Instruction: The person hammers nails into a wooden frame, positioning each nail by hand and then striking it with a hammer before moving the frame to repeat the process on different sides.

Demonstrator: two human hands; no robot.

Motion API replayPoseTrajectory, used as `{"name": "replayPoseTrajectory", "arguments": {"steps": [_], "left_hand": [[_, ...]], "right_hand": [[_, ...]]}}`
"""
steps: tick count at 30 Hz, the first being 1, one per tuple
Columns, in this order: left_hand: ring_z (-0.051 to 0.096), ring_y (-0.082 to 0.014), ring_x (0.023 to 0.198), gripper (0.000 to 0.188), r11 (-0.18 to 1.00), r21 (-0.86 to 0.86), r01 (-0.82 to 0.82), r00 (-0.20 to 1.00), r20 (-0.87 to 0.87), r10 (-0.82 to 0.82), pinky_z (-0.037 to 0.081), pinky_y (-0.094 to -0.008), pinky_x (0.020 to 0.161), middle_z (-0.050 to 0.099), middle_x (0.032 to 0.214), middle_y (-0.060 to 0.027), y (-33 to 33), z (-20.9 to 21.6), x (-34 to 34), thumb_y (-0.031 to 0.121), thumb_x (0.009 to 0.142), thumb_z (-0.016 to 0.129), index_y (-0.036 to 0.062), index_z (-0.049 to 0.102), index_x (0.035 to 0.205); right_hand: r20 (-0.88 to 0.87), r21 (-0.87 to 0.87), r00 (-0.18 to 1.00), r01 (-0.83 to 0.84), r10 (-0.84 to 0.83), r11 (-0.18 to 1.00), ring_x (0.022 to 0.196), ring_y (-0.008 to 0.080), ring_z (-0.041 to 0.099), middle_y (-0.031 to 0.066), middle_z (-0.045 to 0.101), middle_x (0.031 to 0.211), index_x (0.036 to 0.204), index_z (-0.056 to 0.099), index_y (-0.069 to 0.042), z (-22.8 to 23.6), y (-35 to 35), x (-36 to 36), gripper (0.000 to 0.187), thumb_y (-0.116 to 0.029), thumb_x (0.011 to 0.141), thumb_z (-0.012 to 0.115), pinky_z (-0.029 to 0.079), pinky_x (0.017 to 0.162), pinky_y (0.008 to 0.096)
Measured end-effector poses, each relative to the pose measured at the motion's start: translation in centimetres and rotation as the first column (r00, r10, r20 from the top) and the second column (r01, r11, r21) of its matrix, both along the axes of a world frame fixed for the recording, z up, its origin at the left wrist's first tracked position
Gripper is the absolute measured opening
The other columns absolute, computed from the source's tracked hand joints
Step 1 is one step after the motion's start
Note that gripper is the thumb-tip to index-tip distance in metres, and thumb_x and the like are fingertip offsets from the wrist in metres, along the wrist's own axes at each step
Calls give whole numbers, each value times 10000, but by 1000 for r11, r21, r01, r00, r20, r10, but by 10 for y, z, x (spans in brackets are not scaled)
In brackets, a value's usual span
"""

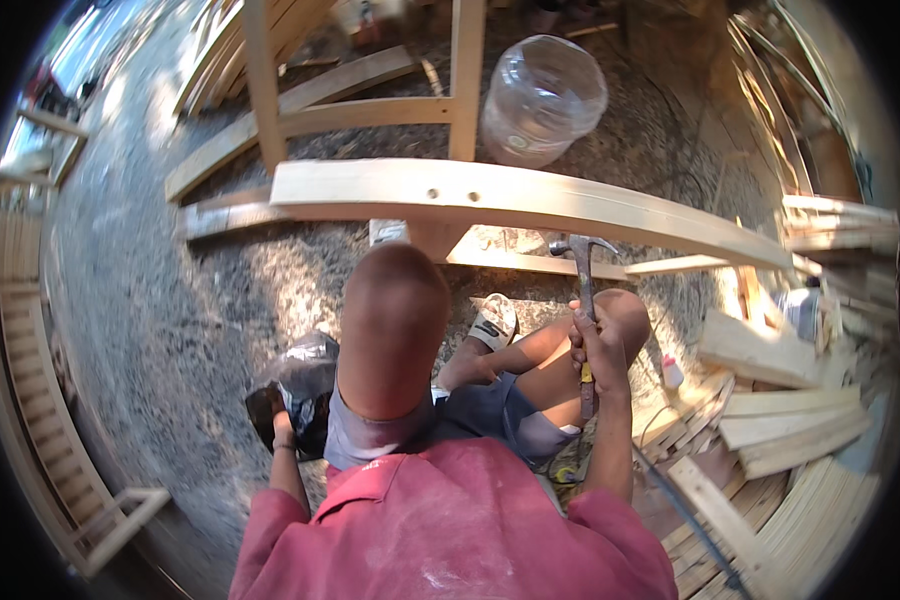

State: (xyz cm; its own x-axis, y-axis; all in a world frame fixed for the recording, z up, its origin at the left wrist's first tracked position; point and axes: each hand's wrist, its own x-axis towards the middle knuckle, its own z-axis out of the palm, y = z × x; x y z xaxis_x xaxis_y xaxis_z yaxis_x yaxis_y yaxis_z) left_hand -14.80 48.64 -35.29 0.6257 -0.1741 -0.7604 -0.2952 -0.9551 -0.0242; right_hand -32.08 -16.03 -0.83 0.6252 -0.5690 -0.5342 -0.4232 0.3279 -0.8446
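Observation:
My right hand (597,345) is wrapped round the handle of a claw hammer (584,262), held upright beside my right knee. The hammer's metal head is just below a long pale wooden beam (530,205) with two dark round holes in its face. The beam lies across in front of my knees, joined to a wooden frame (365,113) behind it. Down at my left side, my left hand (283,430) reaches to a black plastic bag (310,385). Its fingers are hidden at the bag, so what they hold does not show.
A clear plastic tub (545,100) stands beyond the beam. Planks (220,155) lie on the ground at the far left. Cut boards (790,430) are piled at the right, near a small white bottle with a red cap (672,372). A slatted wooden frame (45,390) stands at the left edge.

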Motion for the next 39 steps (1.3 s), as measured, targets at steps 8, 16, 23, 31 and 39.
{"name": "replayPoseTrajectory", "arguments": {"steps": [8,16,23,31,39], "left_hand": [[715,-334,993,344,942,-249,-226,885,352,306,544,-418,861,738,1011,-185,-96,347,108,303,950,635,-8,693,1085],[666,-361,1094,329,379,-640,668,680,733,39,514,-431,944,687,1179,-165,-318,513,116,222,923,709,22,656,1178],[649,-276,776,140,267,-640,720,679,729,-84,507,-368,729,652,821,-117,-380,499,113,122,844,738,22,665,910],[641,-135,665,310,666,-509,-545,814,-510,277,503,-277,606,700,764,-70,-155,326,133,253,997,600,1,696,844],[688,-347,999,331,809,-581,-94,981,86,176,541,-418,907,711,916,-138,-7,45,-11,221,815,754,3,700,1058]], "right_hand": [[622,363,654,247,-431,899,410,33,344,-43,411,643,1315,483,-91,7,14,-70,434,-445,1077,404,327,351,201],[38,-33,653,758,-757,652,450,23,379,-71,397,640,1091,511,-93,6,15,-95,216,-285,1027,587,325,379,217],[174,84,647,742,-743,665,459,40,389,-53,411,654,1136,515,-78,1,75,-92,216,-240,1016,594,336,397,219],[113,-260,677,726,-727,636,473,39,440,-16,496,698,1151,525,-21,4,77,-92,233,-151,985,624,357,418,237],[273,-40,785,587,-557,808,438,55,382,-42,411,625,1142,528,-83,-10,51,-28,168,-189,1018,568,354,403,233]]}}
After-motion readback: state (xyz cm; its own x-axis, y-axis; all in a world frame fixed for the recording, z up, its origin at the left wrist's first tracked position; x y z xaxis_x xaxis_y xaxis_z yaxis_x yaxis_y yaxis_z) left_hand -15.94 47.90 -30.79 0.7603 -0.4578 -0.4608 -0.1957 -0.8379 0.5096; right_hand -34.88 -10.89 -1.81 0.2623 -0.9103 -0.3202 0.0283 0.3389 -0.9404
